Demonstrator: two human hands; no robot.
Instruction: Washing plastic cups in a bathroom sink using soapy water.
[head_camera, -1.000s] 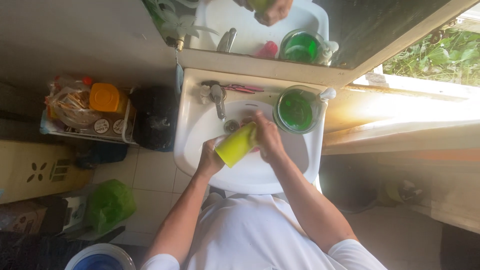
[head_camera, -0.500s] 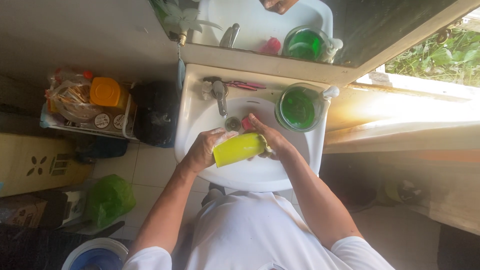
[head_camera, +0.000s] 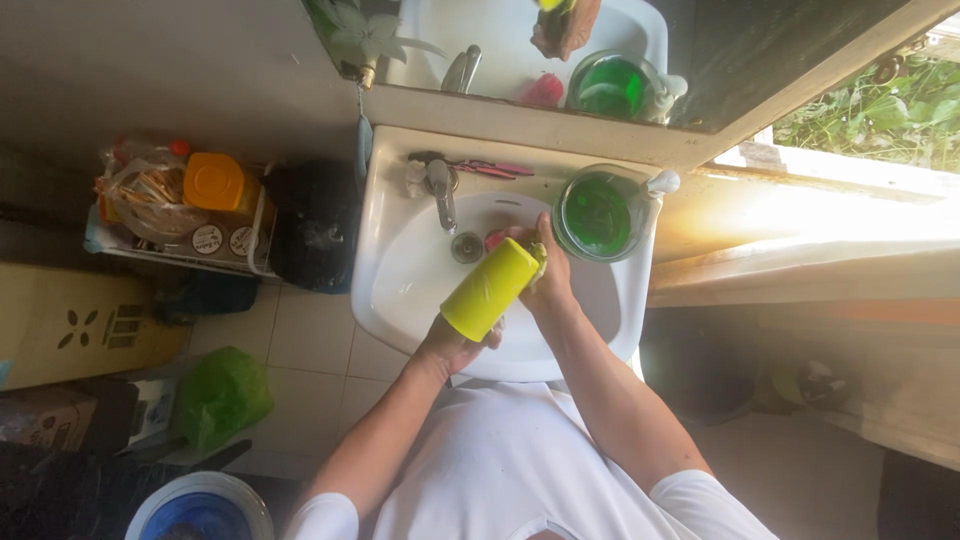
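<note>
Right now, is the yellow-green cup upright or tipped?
Tipped: the yellow-green cup lies slanted over the sink, held between left hand and right hand.

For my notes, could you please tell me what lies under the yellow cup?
Under the yellow cup shows the white sink with its drain; the left hand and cup hide the basin beneath them.

Cup (head_camera: 490, 289): plain yellow-green. Sink (head_camera: 400, 270): white. Bowl (head_camera: 595, 215): clear, filled bright green. Pump bottle top (head_camera: 662, 184): white. Jar lid (head_camera: 212, 181): orange. Bag (head_camera: 222, 397): green. Bucket (head_camera: 200, 508): white rim, blue inside. Shirt (head_camera: 500, 470): white. Floor tiles (head_camera: 310, 345): pale cream.
</note>
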